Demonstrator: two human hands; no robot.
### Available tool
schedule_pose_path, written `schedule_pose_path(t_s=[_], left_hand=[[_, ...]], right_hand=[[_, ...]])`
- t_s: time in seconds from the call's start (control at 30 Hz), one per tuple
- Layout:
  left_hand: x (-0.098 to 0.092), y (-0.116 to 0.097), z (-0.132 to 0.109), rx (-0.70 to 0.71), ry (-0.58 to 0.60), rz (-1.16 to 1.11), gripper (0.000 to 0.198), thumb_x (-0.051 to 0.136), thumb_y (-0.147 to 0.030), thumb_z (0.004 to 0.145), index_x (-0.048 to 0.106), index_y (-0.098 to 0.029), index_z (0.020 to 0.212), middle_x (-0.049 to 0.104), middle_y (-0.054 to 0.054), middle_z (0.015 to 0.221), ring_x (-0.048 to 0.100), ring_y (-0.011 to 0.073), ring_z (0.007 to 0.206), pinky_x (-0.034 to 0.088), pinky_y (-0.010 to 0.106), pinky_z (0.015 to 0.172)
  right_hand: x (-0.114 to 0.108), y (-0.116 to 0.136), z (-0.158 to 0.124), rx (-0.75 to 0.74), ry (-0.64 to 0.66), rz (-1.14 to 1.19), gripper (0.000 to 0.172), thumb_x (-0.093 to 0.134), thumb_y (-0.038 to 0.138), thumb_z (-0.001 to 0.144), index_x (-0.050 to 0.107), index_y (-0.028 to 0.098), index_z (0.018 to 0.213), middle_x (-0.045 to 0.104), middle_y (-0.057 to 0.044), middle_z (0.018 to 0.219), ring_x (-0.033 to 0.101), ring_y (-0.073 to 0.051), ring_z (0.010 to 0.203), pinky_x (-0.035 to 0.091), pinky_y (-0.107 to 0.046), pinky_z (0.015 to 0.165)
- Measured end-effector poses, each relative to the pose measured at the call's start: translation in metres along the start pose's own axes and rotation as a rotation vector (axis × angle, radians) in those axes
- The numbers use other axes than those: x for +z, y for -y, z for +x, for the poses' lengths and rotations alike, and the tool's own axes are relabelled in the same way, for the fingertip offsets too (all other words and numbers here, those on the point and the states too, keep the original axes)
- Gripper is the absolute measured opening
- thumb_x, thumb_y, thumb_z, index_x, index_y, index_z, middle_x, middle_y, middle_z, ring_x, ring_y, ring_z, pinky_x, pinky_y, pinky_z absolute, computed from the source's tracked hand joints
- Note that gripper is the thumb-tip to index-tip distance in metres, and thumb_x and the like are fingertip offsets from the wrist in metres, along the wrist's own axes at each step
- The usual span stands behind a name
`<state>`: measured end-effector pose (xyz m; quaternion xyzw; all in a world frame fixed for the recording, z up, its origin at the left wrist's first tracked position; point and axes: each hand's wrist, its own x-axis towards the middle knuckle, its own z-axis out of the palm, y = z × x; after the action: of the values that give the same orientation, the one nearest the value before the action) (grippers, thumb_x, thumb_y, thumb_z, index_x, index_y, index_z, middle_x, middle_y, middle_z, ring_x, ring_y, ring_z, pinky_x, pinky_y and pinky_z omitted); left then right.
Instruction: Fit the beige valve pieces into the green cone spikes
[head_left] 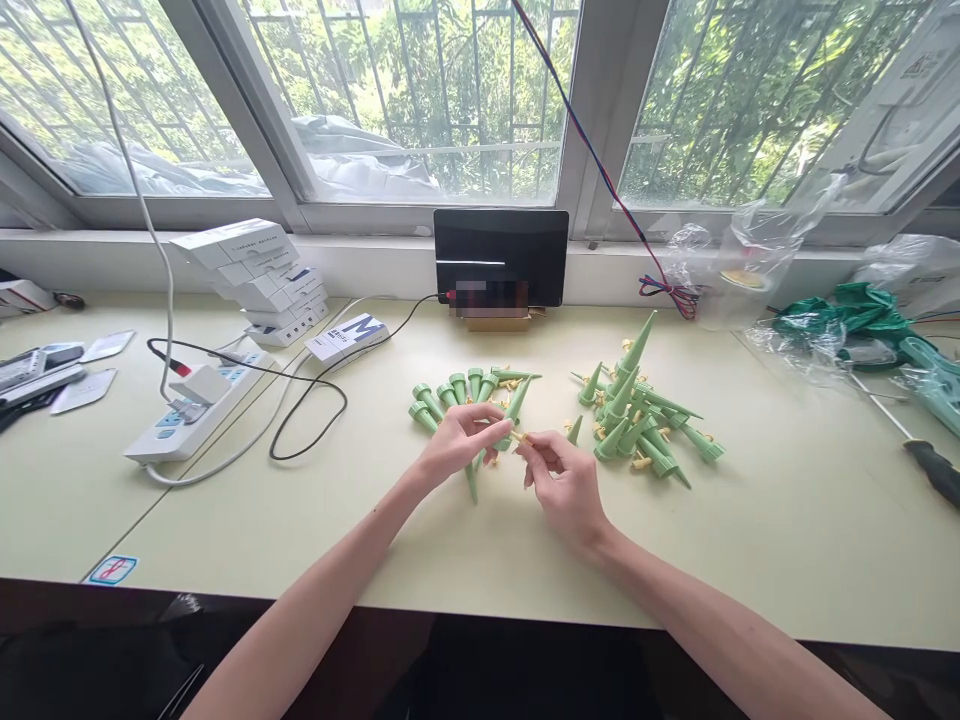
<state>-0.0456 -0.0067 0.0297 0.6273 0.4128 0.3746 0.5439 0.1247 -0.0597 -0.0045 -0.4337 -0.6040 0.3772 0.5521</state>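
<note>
Between both hands, above the table's middle, is a green plant watering spike (517,400) with its tip pointing up. My left hand (459,446) is closed around its lower part, thumb stretched along it. My right hand (564,484) pinches a small yellow valve (519,437) at the spike's side; whether it is fully seated cannot be seen. Behind and under my left hand lie several green spikes (424,400) fanned out, partly hidden by it. To the right of my right hand rests a loose heap of green spikes (637,425) with yellow valves.
A tablet (501,250) leans by the window behind the hands. Stacked white boxes (251,270), a power strip (202,405) and a black cable (341,385) occupy the left. Plastic bags (847,320) and a screwdriver (934,470) lie at right.
</note>
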Motion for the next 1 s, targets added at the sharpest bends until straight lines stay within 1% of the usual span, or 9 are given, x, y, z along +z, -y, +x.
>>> schedule_pose_path(t_s=[0.17, 0.37, 0.53, 0.73, 1.0], left_hand=[[0.0007, 0.0030, 0.0001, 0.008, -0.010, 0.010, 0.031, 0.071, -0.043, 0.082, 0.064, -0.013, 0.080, 0.055, -0.001, 0.065, 0.056, 0.0090, 0.048, 0.046, 0.021, 0.047], [0.0011, 0.0068, 0.0002, 0.003, -0.016, 0.027, 0.031, 0.071, -0.043, 0.082, 0.063, -0.013, 0.082, 0.058, 0.001, 0.071, 0.055, 0.0088, 0.050, 0.047, 0.022, 0.047], [0.0018, 0.0071, -0.0003, 0.006, -0.006, 0.013, 0.031, 0.071, -0.043, 0.082, 0.062, -0.014, 0.082, 0.058, 0.000, 0.069, 0.052, 0.0082, 0.049, 0.047, 0.022, 0.047], [0.0017, 0.0093, 0.0001, 0.021, 0.015, -0.010, 0.030, 0.071, -0.043, 0.082, 0.061, -0.015, 0.082, 0.053, -0.003, 0.062, 0.052, 0.0086, 0.049, 0.047, 0.022, 0.047], [0.0030, 0.0074, -0.0002, 0.025, 0.018, -0.020, 0.029, 0.072, -0.042, 0.082, 0.062, -0.015, 0.083, 0.053, -0.002, 0.064, 0.052, 0.0085, 0.050, 0.049, 0.023, 0.049]], right_hand=[[0.0002, -0.0013, 0.0013, 0.015, 0.005, 0.001, 0.018, 0.057, 0.036, 0.095, 0.059, 0.019, 0.090, 0.067, -0.003, 0.077, 0.057, -0.012, 0.049, 0.048, -0.026, 0.049], [-0.0009, -0.0026, 0.0031, 0.065, 0.042, -0.018, 0.025, 0.054, 0.042, 0.096, 0.057, 0.019, 0.087, 0.062, -0.001, 0.070, 0.054, -0.011, 0.045, 0.044, -0.025, 0.045], [-0.0030, -0.0023, 0.0043, 0.084, 0.084, -0.057, 0.028, 0.050, 0.042, 0.097, 0.056, 0.019, 0.083, 0.058, 0.001, 0.063, 0.051, -0.010, 0.042, 0.041, -0.024, 0.043], [-0.0035, -0.0023, 0.0042, 0.089, 0.105, -0.116, 0.036, 0.044, 0.044, 0.099, 0.053, 0.020, 0.075, 0.056, 0.001, 0.059, 0.048, -0.010, 0.043, 0.040, -0.023, 0.043], [-0.0036, -0.0010, 0.0041, 0.086, 0.112, -0.122, 0.037, 0.044, 0.046, 0.099, 0.052, 0.020, 0.074, 0.055, 0.000, 0.060, 0.048, -0.011, 0.045, 0.039, -0.023, 0.044]])
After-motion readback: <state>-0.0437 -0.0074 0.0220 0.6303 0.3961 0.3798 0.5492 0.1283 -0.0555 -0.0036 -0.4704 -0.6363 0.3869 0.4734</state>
